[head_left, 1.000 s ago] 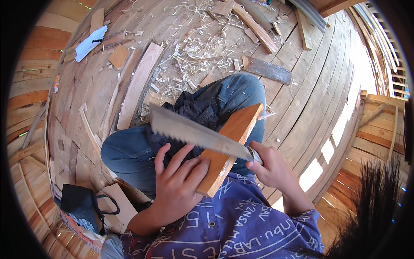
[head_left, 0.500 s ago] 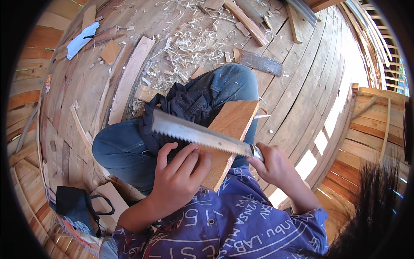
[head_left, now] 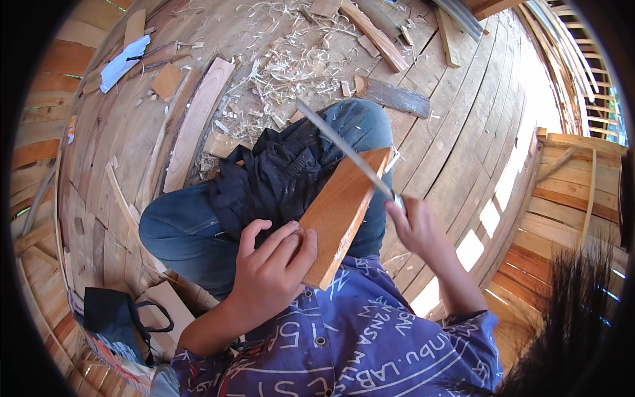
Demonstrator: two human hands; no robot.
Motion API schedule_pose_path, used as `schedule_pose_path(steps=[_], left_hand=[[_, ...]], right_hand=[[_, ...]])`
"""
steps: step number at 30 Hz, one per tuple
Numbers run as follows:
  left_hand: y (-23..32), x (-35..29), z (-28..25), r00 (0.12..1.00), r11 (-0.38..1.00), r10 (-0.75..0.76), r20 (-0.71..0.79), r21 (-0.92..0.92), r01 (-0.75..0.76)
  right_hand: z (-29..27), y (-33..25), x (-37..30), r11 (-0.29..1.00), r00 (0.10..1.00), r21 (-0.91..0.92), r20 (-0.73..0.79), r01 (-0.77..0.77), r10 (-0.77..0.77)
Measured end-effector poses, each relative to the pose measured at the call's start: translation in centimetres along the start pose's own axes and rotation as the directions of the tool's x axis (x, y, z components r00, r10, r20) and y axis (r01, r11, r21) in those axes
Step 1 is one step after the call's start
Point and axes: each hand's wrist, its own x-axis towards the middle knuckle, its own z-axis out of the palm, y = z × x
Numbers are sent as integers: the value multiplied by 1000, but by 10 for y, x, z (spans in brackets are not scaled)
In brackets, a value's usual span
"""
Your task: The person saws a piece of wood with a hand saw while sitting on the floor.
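Observation:
Across my lap lies a thick wooden block (head_left: 338,215), tilted with its far end toward the right knee. My left hand (head_left: 272,268) grips its near left edge, fingertips resting on the wood and thumb side hidden. In my right hand (head_left: 422,228) is the handle of a handsaw (head_left: 340,147), fingers wrapped round it. The blade appears almost edge-on as a thin strip, slanting up and left across the block's far end. Whether it touches the wood I cannot tell. A dark cloth (head_left: 261,182) lies bunched on my lap beside the block.
Curly wood shavings (head_left: 284,66) cover the plank floor ahead. A long board (head_left: 198,126) lies to the left, a short dark-faced piece (head_left: 393,97) beyond my right knee. A blue-white packet (head_left: 126,63) sits far left, a black bag (head_left: 116,317) near left.
The saw has turned from showing its toothed flat side to nearly edge-on, its tip swinging away and to the right toward the block's far end. My left hand stays on the block.

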Motion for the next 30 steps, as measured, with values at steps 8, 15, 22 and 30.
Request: schedule_pose_path(steps=[8, 15, 22, 30], left_hand=[[1, 6, 4, 999, 1000, 0, -32, 19, 1], [-5, -3, 11, 998, 999, -21, -51, 29, 22], [-8, -3, 6, 997, 996, -66, -45, -68, 63], [-12, 0, 3, 988, 981, -148, -54, -133, 139]], right_hand=[[2, 7, 20, 996, 997, -85, -82, 8, -15], [15, -14, 4, 998, 998, 37, 3, 58, -58], [10, -23, 3, 969, 974, -118, -34, 219, -224], [20, -22, 16, 973, 967, -19, -110, 231, -232]])
